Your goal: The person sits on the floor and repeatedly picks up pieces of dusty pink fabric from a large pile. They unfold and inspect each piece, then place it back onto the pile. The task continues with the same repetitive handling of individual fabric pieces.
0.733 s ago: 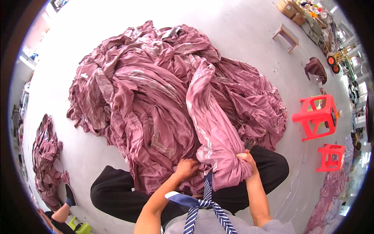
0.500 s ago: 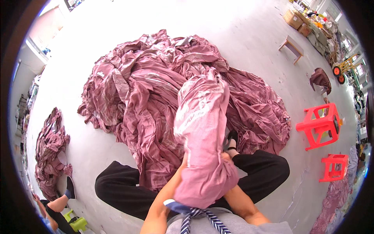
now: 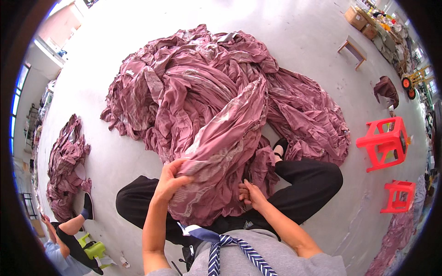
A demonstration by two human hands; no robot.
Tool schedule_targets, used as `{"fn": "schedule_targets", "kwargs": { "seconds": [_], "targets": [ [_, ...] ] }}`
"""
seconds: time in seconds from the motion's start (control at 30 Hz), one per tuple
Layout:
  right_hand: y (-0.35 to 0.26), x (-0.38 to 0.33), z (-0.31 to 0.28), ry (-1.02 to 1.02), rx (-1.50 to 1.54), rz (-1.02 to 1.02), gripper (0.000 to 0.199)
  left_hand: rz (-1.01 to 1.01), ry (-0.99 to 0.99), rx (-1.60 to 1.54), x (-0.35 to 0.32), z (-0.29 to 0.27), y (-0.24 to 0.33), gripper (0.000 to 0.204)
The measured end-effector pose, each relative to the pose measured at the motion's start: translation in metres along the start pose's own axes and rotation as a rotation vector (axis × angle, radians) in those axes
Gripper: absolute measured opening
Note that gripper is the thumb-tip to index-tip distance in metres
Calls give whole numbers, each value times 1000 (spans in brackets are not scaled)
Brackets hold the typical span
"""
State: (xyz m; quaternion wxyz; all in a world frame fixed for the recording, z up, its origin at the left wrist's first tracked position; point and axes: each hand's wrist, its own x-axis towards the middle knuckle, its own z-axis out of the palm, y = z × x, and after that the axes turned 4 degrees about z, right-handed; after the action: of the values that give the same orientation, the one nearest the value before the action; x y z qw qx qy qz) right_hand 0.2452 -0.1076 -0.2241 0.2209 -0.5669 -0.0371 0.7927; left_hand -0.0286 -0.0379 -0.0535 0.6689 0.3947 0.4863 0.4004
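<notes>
A big heap of dusty-pink cloth with pale patterned patches (image 3: 216,106) lies in front of me and spills over my lap between my knees. My left hand (image 3: 171,180) grips the near left edge of this cloth, with the thumb on top and the fingers partly hidden by folds. At the cloth's near right side is my right hand (image 3: 251,194), its fingers curled closed. Something small and dark shows by its fingertips, too small to name.
Two red plastic stools (image 3: 383,142) and a small wooden bench (image 3: 352,53) stand to the right. At left, another person (image 3: 69,244) sits by a smaller pink cloth pile (image 3: 68,170). Cardboard boxes (image 3: 357,18) and a hand truck (image 3: 416,80) are at far right.
The raised bundle of cloth has come down and spread over my lap. My left hand has moved left to its edge, and my right hand has come out from behind the cloth.
</notes>
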Motion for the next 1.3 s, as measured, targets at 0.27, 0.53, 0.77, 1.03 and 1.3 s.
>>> {"fn": "schedule_targets", "kwargs": {
  "seconds": [0.27, 0.53, 0.77, 1.03, 1.3],
  "targets": [
    [20, 1, -22, 259, 96, -322, 38, 412, 378, 953, 24, -16, -90, 38],
    [19, 1, -27, 410, -274, -619, 26, -22, 468, 862, -11, -57, -160, 40],
    [6, -20, 77, 270, -1420, -1332, 63, -252, 174, 798, -16, -42, -202, 48],
    [-64, 17, 20, 36, -373, -740, 4, -62, 418, 121, 5, -51, -169, 20],
    [-117, 30, -23, 9, 105, -698, 8, 216, 382, 785, 1, -34, -173, 25]
  ]
}}
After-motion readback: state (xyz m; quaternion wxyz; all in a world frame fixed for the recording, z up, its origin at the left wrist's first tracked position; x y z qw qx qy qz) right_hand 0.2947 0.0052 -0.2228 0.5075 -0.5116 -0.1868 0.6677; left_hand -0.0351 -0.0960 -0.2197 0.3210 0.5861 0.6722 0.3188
